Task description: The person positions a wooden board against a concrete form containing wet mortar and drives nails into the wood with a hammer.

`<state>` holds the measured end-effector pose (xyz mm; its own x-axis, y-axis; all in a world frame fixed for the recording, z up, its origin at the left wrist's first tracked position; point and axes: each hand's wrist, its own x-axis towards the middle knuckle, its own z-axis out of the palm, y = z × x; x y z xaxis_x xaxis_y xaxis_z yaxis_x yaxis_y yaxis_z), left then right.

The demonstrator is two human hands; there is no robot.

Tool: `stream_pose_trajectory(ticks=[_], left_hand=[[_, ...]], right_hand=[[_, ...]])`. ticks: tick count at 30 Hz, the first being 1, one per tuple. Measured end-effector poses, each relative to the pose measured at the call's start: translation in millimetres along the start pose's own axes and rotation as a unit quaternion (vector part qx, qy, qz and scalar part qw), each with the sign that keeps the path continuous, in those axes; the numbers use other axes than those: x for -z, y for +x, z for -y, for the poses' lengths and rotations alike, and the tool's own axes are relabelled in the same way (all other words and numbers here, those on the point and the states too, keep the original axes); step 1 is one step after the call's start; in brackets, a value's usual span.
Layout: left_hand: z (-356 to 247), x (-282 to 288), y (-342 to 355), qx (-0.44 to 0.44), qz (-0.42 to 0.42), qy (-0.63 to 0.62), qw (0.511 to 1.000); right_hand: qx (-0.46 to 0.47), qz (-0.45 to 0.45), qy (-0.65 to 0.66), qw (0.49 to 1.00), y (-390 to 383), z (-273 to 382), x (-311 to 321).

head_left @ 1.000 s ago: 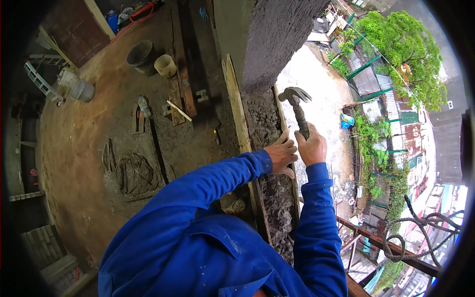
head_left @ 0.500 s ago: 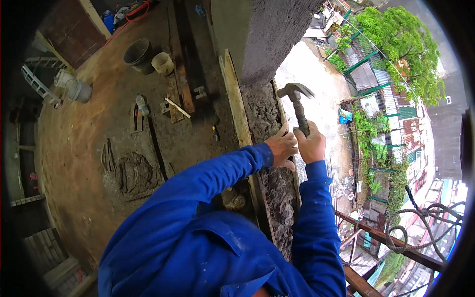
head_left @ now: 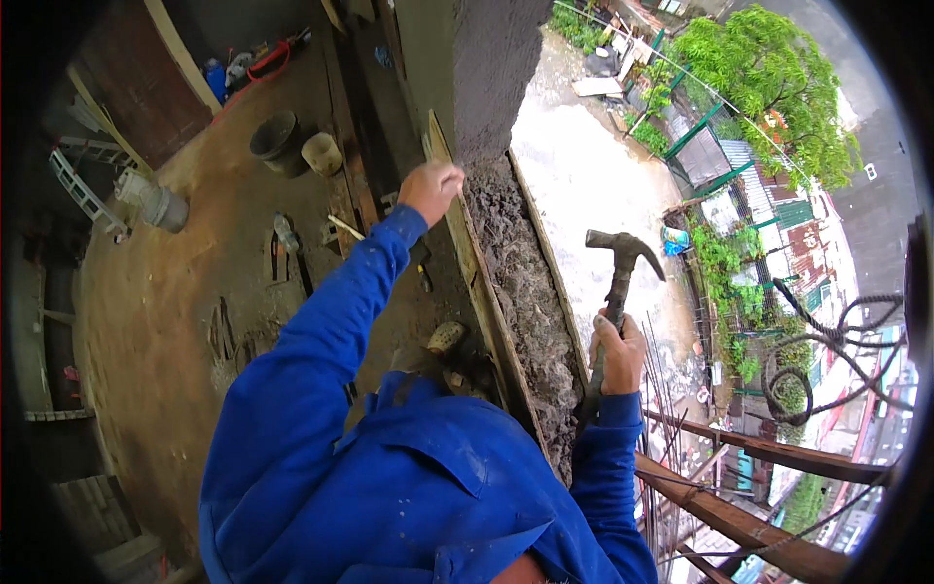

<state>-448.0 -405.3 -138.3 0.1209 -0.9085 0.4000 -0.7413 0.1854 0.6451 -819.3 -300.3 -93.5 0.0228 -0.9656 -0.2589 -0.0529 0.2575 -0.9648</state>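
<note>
My right hand is closed round the handle of a claw hammer, its head up and its claw to the right. It is over the outer edge of a narrow strip of rough grey concrete, which runs between two upright boards. My left hand is at the far end of the inner board, its fingers curled together. Whatever the fingers may hold is too small to make out. Both forearms are in blue sleeves.
A grey concrete column rises at the strip's far end. Beyond the outer board lies a drop to lower ground, with wooden beams and a looped rope. On the inner floor stand a black bucket, a pale bucket and a ladder.
My left hand has moved away from beside the right hand, leftward and farther off, to the inner board. My right hand has come nearer with the hammer, its grip now farther from the head.
</note>
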Motion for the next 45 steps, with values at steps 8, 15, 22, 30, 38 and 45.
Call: stream_pose_trajectory(ticks=[8, 15, 22, 30, 38, 45], left_hand=[[8, -30, -147, 0.155, 0.060, 0.031, 0.986], [10, -31, -204, 0.243, 0.083, 0.045, 0.965], [-13, -33, -222, 0.249, 0.074, 0.023, 0.965], [-12, -27, -240, 0.212, 0.061, 0.011, 0.975], [-59, -24, -164, 0.117, 0.022, -0.035, 0.992], [-61, -83, -94, 0.137, 0.158, 0.190, 0.959]], right_hand=[[-0.075, 0.072, 0.028, 0.994, -41, -52, 34], [-0.058, 0.112, -0.050, 0.991, -69, -78, 35], [0.014, 0.138, -0.214, 0.967, -85, -88, 38], [-0.055, 0.165, -0.185, 0.967, -93, -87, 36], [-0.057, 0.152, -0.198, 0.967, -88, -95, 40], [-0.070, 0.167, -0.198, 0.963, -88, -91, 31]])
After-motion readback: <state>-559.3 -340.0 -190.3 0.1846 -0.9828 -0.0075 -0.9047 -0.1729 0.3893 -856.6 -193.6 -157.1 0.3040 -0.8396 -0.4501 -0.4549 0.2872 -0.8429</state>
